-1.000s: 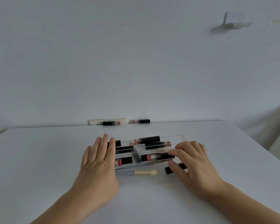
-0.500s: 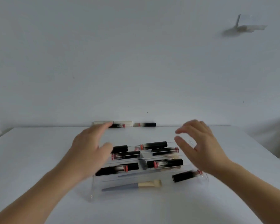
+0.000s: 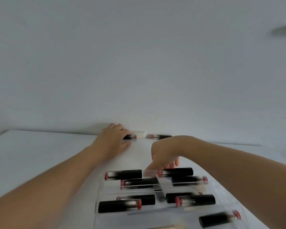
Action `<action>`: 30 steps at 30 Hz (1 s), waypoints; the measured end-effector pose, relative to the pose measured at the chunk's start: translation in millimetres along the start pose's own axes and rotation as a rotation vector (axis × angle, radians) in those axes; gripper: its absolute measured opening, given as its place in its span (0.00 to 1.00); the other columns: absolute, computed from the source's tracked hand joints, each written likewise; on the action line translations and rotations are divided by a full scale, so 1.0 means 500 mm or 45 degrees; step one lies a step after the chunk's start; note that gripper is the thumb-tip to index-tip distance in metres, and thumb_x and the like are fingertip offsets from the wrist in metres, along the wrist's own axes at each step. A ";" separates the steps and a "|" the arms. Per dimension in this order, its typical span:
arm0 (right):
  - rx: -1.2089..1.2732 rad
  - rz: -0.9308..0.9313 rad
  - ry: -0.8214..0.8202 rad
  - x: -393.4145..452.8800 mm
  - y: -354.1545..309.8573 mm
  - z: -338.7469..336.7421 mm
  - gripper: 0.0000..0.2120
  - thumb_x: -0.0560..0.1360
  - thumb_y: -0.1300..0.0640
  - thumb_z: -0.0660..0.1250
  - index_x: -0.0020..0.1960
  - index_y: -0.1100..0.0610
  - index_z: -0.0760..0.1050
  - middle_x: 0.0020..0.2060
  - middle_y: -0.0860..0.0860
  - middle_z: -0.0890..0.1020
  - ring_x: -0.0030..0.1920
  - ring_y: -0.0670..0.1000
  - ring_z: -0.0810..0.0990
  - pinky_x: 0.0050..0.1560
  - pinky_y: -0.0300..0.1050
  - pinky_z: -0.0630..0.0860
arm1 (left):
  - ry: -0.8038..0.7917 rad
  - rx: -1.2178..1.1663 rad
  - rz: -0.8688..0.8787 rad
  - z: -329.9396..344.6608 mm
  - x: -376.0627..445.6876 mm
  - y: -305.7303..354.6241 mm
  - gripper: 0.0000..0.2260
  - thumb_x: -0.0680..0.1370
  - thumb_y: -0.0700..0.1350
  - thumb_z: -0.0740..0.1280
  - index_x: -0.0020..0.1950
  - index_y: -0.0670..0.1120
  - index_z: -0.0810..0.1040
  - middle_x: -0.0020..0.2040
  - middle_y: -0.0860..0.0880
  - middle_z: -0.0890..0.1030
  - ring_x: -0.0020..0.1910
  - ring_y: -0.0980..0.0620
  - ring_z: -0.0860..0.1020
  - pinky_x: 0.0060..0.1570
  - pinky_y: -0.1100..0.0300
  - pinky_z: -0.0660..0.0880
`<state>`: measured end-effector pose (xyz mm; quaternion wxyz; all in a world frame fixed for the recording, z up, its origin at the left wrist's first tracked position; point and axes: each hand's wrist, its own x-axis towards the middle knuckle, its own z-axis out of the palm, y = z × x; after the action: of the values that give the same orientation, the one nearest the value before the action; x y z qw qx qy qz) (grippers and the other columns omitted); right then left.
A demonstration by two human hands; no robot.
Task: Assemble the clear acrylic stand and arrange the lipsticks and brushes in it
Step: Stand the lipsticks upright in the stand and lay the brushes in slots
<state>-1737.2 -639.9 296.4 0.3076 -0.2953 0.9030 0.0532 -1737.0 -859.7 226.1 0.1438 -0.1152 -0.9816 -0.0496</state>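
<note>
Left hand point(image 3: 113, 139) curled round lipstick point(image 3: 130, 137) at frame centre, by wall. Right hand point(image 3: 165, 153) fingers pointed down onto acrylic stand point(image 3: 99, 192); nothing held.

- There is one view only, from a camera on the person's head, so no second view shares any of the scene.
- It faces forward over the white desk point(image 3: 40, 154) toward the plain wall point(image 3: 139, 63), which fills the upper half of the picture.
- It sits close: both forearms enter from the bottom corners, and the clear acrylic stand point(image 3: 106, 192) lies at the lower edge, partly cut off.
- The left hand point(image 3: 112, 139) at the desk's far edge marks how deep the view reaches.
- The wide lens bends the desk's edge, and the picture is motion-blurred.
</note>
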 end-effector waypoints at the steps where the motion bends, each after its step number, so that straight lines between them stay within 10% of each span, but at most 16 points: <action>1: -0.025 0.006 -0.010 0.007 -0.003 0.004 0.28 0.71 0.31 0.68 0.41 0.58 0.81 0.39 0.52 0.85 0.38 0.52 0.84 0.34 0.41 0.80 | 0.040 0.007 0.019 0.011 0.003 0.001 0.15 0.81 0.55 0.62 0.65 0.51 0.77 0.58 0.52 0.76 0.58 0.50 0.71 0.59 0.55 0.68; 5: -0.105 -0.025 0.045 0.013 -0.004 0.014 0.30 0.73 0.34 0.70 0.52 0.63 0.80 0.44 0.57 0.87 0.35 0.54 0.83 0.33 0.40 0.80 | 0.059 -0.070 0.031 0.034 0.010 -0.002 0.13 0.82 0.55 0.62 0.60 0.50 0.79 0.55 0.52 0.76 0.56 0.50 0.72 0.59 0.53 0.69; 13: -0.167 -0.021 0.155 -0.008 0.029 0.021 0.13 0.74 0.39 0.68 0.41 0.48 0.76 0.45 0.52 0.86 0.47 0.55 0.85 0.51 0.53 0.82 | 0.211 -0.238 0.161 0.022 0.026 0.023 0.09 0.81 0.51 0.66 0.56 0.48 0.80 0.52 0.53 0.78 0.51 0.50 0.73 0.52 0.58 0.68; 19: -0.254 -0.165 0.302 -0.011 0.040 0.027 0.14 0.76 0.42 0.68 0.52 0.52 0.80 0.46 0.49 0.82 0.43 0.51 0.76 0.33 0.39 0.67 | 0.091 -0.218 0.466 0.009 0.095 0.103 0.08 0.80 0.50 0.67 0.55 0.47 0.80 0.54 0.52 0.80 0.52 0.50 0.74 0.53 0.57 0.70; 30: -0.190 -0.228 0.405 -0.017 0.103 0.050 0.10 0.74 0.47 0.68 0.53 0.48 0.78 0.36 0.42 0.73 0.41 0.49 0.75 0.35 0.43 0.67 | -0.007 0.056 0.460 0.038 0.157 0.148 0.08 0.80 0.49 0.63 0.55 0.48 0.78 0.52 0.49 0.79 0.53 0.48 0.75 0.47 0.58 0.64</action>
<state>-1747.6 -586.4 276.9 0.1420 -0.4010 0.9039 0.0452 -1797.5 -768.7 235.7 0.1502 -0.2865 -0.9462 -0.0010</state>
